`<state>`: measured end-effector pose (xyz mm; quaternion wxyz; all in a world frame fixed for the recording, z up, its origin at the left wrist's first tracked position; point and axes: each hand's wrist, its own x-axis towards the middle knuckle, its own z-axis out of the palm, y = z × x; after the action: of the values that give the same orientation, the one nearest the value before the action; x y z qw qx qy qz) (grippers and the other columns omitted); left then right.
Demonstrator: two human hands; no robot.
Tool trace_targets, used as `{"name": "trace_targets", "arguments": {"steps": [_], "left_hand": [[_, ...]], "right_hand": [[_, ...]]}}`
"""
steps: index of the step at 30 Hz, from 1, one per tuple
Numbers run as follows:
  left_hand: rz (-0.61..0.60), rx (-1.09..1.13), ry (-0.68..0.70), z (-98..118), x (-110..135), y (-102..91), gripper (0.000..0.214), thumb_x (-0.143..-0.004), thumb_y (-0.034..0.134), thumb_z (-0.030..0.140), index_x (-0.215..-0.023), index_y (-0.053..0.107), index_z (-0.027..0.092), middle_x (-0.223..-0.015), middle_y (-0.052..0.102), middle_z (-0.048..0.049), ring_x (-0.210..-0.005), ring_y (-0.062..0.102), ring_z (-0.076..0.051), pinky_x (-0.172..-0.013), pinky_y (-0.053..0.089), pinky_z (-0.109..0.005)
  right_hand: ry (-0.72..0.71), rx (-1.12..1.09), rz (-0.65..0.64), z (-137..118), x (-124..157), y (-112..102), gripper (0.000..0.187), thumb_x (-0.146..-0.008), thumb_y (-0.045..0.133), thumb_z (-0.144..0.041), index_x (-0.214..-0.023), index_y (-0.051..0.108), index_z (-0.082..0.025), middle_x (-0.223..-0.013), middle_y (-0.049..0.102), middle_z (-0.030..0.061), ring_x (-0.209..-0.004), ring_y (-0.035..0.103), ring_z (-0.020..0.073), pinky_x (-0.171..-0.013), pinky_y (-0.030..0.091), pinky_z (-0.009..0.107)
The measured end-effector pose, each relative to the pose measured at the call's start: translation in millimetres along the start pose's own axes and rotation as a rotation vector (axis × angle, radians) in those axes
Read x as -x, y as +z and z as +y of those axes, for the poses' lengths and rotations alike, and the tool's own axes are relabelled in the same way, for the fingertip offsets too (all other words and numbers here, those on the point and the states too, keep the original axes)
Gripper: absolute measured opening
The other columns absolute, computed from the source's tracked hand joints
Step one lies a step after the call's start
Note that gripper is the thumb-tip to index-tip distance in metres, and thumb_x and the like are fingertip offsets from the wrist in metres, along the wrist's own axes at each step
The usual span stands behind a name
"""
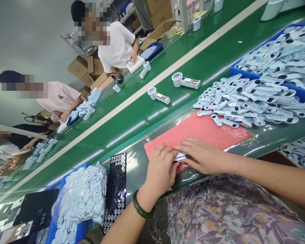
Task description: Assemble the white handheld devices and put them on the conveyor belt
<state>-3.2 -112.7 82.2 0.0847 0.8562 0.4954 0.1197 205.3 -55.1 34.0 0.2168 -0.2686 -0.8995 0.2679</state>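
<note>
My left hand [161,167] and my right hand [204,155] meet over a small white and grey plastic part [180,157] lying on a pink mat [200,130]. Fingers of both hands curl over and press on the part, which is mostly hidden beneath them. A green bangle [139,208] sits on my left wrist. Beyond the mat lies a heap of pale blue plastic shells [246,101].
A black tray of round lenses [115,189] and a blue bin of white plates [78,200] sit at my left. A blue bin of shells [282,54] stands at far right. Two assembled devices [185,81] [158,95] lie on the green conveyor belt [132,112]. Other people work along the far side.
</note>
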Motion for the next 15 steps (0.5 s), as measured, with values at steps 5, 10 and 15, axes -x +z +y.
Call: {"name": "trace_targets", "arguments": {"steps": [5,10,15], "left_hand": [[-0.025,0.0,-0.034,0.9,-5.0,-1.9,0.024,-0.095,0.054,0.017,-0.119,0.058,0.02,-0.125,0.065,-0.0066,-0.125,0.054,-0.028,-0.111,0.042,-0.054],[-0.111,-0.179,-0.019,-1.3,-15.6,-14.0,0.029,-0.091,0.062,0.023,-0.12,0.058,0.02,-0.118,0.062,-0.0098,-0.119,0.051,-0.032,-0.102,0.043,-0.054],[-0.339,-0.371,-0.046,-56.0,-56.8,-48.9,0.015,-0.088,0.06,0.014,-0.101,0.064,0.019,-0.101,0.062,-0.0076,-0.094,0.056,-0.025,-0.084,0.049,-0.04]], "right_hand": [[-0.018,0.027,0.012,0.4,-1.9,3.8,0.027,-0.102,0.051,-0.027,-0.121,0.061,-0.011,-0.111,0.059,0.014,-0.101,0.051,0.0307,-0.09,0.046,0.049],[0.045,-0.069,-0.036,1.6,-5.7,-14.1,0.034,-0.099,0.063,-0.028,-0.13,0.059,-0.015,-0.121,0.062,0.0111,-0.11,0.055,0.0281,-0.097,0.048,0.045],[0.01,0.242,0.13,42.9,-43.4,-67.6,0.045,-0.103,0.051,-0.027,-0.146,0.049,-0.012,-0.151,0.044,0.0117,-0.138,0.041,0.0284,-0.116,0.036,0.048]]}}
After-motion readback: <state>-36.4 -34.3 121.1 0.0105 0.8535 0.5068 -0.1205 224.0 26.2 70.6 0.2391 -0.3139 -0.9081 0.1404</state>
